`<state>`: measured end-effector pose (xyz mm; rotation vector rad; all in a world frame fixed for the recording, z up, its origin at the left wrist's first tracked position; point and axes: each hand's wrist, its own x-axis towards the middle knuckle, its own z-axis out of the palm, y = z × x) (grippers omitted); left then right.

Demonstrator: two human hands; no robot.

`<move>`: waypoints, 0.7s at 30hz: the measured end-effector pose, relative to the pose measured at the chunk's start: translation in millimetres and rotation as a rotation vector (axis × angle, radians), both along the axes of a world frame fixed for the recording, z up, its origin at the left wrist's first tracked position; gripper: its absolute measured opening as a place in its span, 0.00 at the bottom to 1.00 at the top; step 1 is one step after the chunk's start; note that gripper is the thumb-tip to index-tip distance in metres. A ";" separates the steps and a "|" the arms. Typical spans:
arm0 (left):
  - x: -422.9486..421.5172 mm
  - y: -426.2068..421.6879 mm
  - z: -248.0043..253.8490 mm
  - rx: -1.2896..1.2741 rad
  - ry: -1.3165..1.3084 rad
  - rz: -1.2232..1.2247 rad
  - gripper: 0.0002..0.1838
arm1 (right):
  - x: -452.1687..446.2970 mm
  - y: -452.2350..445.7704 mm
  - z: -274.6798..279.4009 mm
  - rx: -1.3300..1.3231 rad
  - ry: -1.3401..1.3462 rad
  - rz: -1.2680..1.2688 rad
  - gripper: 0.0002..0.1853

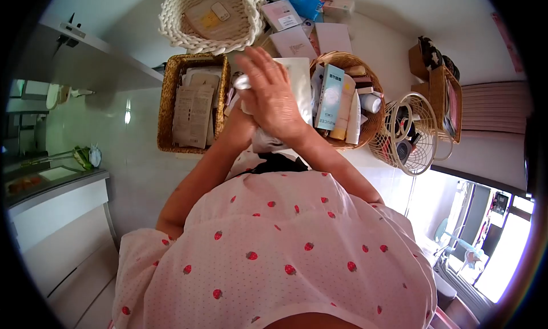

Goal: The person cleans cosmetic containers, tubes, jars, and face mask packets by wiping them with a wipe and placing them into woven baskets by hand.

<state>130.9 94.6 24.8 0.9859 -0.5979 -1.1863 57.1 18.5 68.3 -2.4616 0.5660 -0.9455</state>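
My right hand (pixel 277 103) lies across my left hand, its fingers stretched out toward the upper left and slightly blurred. Beneath it, my left hand (pixel 242 122) shows only its back and wrist; its fingers are hidden. Crumpled, shiny whitish plastic (pixel 267 141) pokes out below the hands, and a pale scrap (pixel 242 82) shows by the right fingertips. Just behind the right hand is a smooth white pouch (pixel 299 80). Whether the plastic and the pouch are one piece, I cannot tell.
A brown woven basket (pixel 165 109) with flat packets stands left, a round wicker basket (pixel 374 80) with tubes and boxes right. Behind are a white rope basket (pixel 171 20) and several pale boxes (pixel 294 42). A wire basket (pixel 406 136) stands far right.
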 end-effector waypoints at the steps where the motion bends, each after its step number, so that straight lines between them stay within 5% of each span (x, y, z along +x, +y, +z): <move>1: 1.6 -0.8 -4.5 0.027 -0.101 -0.011 0.14 | 2.3 -3.3 -7.8 -0.034 0.026 -0.036 0.24; 5: 6.1 3.7 0.4 0.158 -0.203 -0.083 0.15 | 0.5 -39.8 -22.8 -0.107 0.107 -0.208 0.19; 8: 0.6 1.7 8.4 0.129 -0.090 -0.023 0.16 | -12.5 -65.9 -28.4 0.308 0.229 -0.161 0.15; 11: 7.6 0.1 0.4 0.091 0.050 0.058 0.15 | -26.6 -77.4 -26.1 0.262 0.008 -0.420 0.12; 14: 20.4 -5.7 -4.8 0.041 0.143 0.132 0.14 | -28.9 -49.4 -7.4 0.223 -0.131 -0.375 0.13; 17: 14.3 -16.5 5.6 0.028 0.333 0.281 0.13 | -15.4 -8.9 -27.9 -0.222 -0.021 -0.097 0.21; 21: 3.8 -19.7 14.2 -0.005 0.280 0.331 0.14 | -9.9 -11.1 -25.2 -0.169 -0.045 -0.090 0.20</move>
